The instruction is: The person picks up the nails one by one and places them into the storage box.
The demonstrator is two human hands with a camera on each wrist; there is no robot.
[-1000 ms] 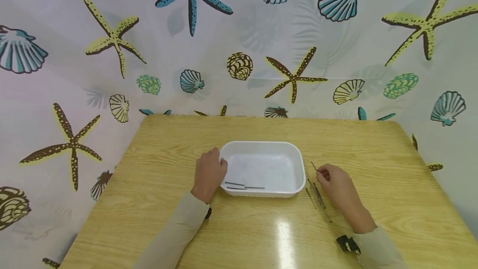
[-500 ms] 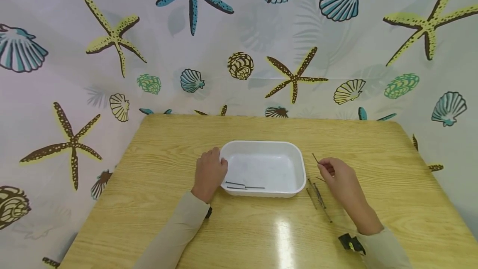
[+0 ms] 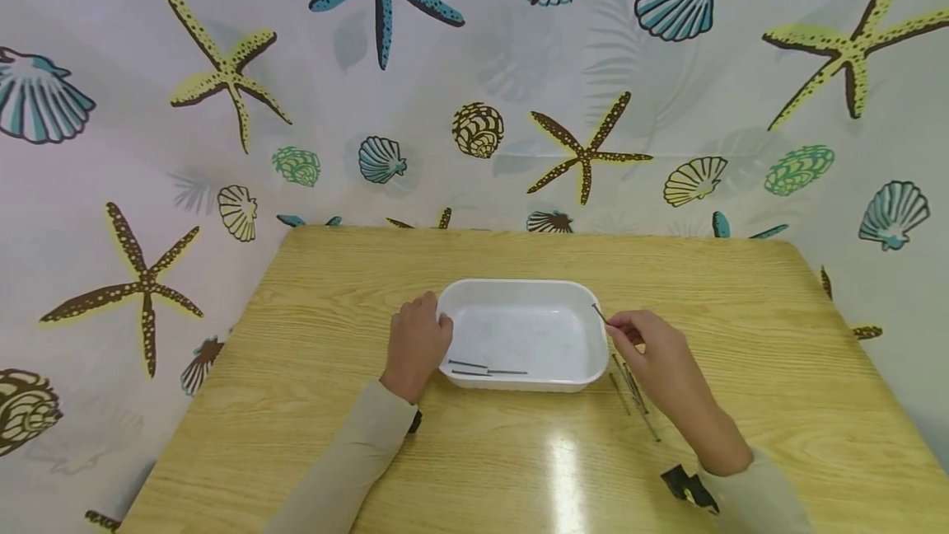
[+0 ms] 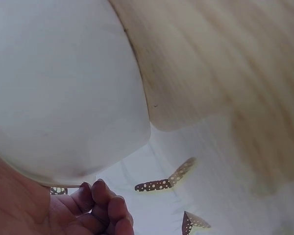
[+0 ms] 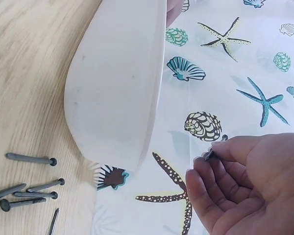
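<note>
A white rectangular plastic basin (image 3: 519, 385) with rounded corners stands on the table. My left hand (image 3: 418, 344) grips its left rim; in the left wrist view the fingertips (image 4: 102, 188) curl close under the edge. Between thumb and fingertips, my right hand (image 3: 660, 361) pinches a nail (image 3: 598, 313), its head pointing up and away, at the basin's right rim. The right wrist view shows that nail's head (image 5: 224, 137) above the thumb. Three nails (image 3: 507, 372) lie inside the basin by its front left. Several loose nails (image 5: 32, 159) lie on the table right of the basin, partly behind my right hand.
The wood-grain table (image 3: 334, 452) extends on all sides of the basin. A white cloth (image 3: 445, 188) printed with starfish and shells hangs behind it and at both sides. A black strap (image 3: 688, 489) sits by the right sleeve.
My right hand has lifted the nail off the group on the table, then moved left with it to the basin's right rim. The left hand and the basin have stayed put.
</note>
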